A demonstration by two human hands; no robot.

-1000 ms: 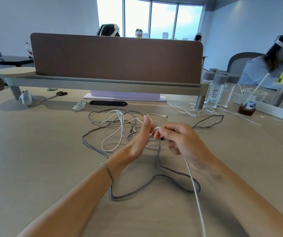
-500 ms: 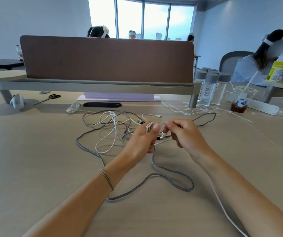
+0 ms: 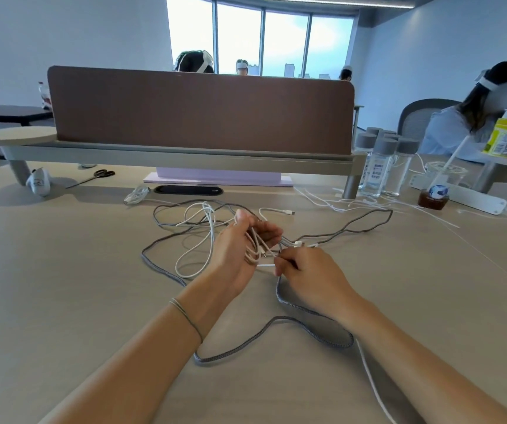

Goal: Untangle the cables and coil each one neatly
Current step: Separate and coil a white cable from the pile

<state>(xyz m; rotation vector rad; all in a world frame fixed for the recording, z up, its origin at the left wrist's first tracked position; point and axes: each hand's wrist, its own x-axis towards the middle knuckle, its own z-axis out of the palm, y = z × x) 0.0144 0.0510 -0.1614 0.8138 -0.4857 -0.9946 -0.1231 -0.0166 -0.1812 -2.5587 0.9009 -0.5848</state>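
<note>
A white cable (image 3: 198, 240) and a grey braided cable (image 3: 279, 319) lie tangled on the beige table (image 3: 62, 286). My left hand (image 3: 240, 249) is raised in the middle, fingers curled round several loops of the white cable wound over its palm. Just right of it and lower, my right hand (image 3: 307, 270) pinches the white cable near the coil. The white cable trails under my right forearm toward the table's near edge. The grey cable loops beneath both hands and runs off to the right.
A brown divider (image 3: 200, 111) on a grey shelf stands across the back. Scissors (image 3: 99, 174), a black tray (image 3: 188, 190) and a small bagged cable (image 3: 136, 195) lie behind the tangle. Bottles (image 3: 380, 163), a cup with a straw (image 3: 442, 179) and a power strip (image 3: 475, 200) stand at right.
My left hand has turned palm-up with more white loops round it. My right hand has dropped lower, nearer to me, still pinching the white cable.
</note>
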